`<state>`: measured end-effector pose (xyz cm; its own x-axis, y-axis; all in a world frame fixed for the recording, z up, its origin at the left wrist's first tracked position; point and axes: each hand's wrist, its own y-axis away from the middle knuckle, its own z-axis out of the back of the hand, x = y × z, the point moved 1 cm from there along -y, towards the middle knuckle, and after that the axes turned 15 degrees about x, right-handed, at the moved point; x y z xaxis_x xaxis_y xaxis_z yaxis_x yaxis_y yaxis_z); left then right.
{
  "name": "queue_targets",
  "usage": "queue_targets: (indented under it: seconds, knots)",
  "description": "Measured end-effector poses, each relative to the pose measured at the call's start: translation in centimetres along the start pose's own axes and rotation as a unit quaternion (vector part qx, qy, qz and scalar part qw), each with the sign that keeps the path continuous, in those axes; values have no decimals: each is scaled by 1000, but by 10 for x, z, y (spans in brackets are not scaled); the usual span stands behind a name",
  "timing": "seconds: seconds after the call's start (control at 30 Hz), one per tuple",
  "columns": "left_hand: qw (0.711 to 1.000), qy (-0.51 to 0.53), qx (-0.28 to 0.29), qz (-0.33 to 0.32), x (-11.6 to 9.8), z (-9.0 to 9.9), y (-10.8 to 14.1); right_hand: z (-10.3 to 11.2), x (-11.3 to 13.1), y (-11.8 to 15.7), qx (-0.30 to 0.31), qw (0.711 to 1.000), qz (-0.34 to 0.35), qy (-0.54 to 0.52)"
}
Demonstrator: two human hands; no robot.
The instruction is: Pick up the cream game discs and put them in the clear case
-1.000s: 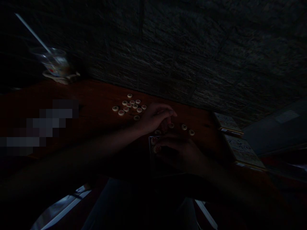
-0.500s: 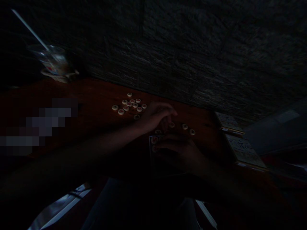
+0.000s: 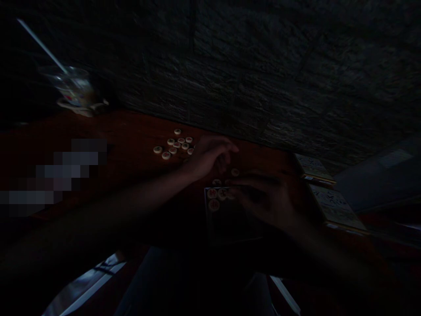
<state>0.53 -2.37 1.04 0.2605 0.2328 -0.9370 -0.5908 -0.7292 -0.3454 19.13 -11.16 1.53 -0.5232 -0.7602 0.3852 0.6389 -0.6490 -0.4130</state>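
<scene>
In the dark head view, a shallow square box (image 3: 208, 219) sits at the table edge nearest me. Several round Chinese chess pieces lie in its far left corner, among them one with a red character (image 3: 212, 193). My right hand (image 3: 272, 197) reaches over the box from the right, thumb and fingertips closed at a chess piece (image 3: 231, 193) along the far rim. My left hand (image 3: 215, 156) hovers beyond the box with bent fingers apart and no piece visible in them. Just past the rim lie loose pieces, including one piece (image 3: 235, 172) between the hands.
More chess pieces (image 3: 173, 150) are scattered left of my left hand. A plastic cup with a straw (image 3: 77, 90) stands in a holder at the far left. Two flat boxes (image 3: 337, 204) lie at the right. A stone wall (image 3: 230, 87) borders the table's (image 3: 128, 131) far side.
My right hand has shifted right along the box, uncovering pieces in its corner. My left hand has moved slightly left and away from me, now covering some loose pieces.
</scene>
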Motion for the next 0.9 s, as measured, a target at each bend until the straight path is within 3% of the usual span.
queue_targets:
  seconds: [0.1,0.2,0.23,0.43,0.73,0.83,0.9]
  knots:
    - [998,-23,-42,-27,-3,11,-3,14,-30,0,-86,990,-115,6]
    - [991,-57,-98,-67,-9,27,-8,20,-60,2,-171,973,-157,-13]
    - [988,-69,-118,-78,-12,32,-9,19,-68,2,-173,970,-168,-17]
    - [961,-131,-216,-113,-23,58,-23,10,-84,3,-88,976,-197,-18]
    - [929,-165,-319,-94,-41,86,-63,6,-88,2,-50,983,-168,-62]
    - [909,-202,-350,-104,-38,92,-62,6,-86,1,-45,985,-164,-34]
    - [895,-279,-329,-115,-33,95,-52,6,-84,1,-44,986,-157,-19]
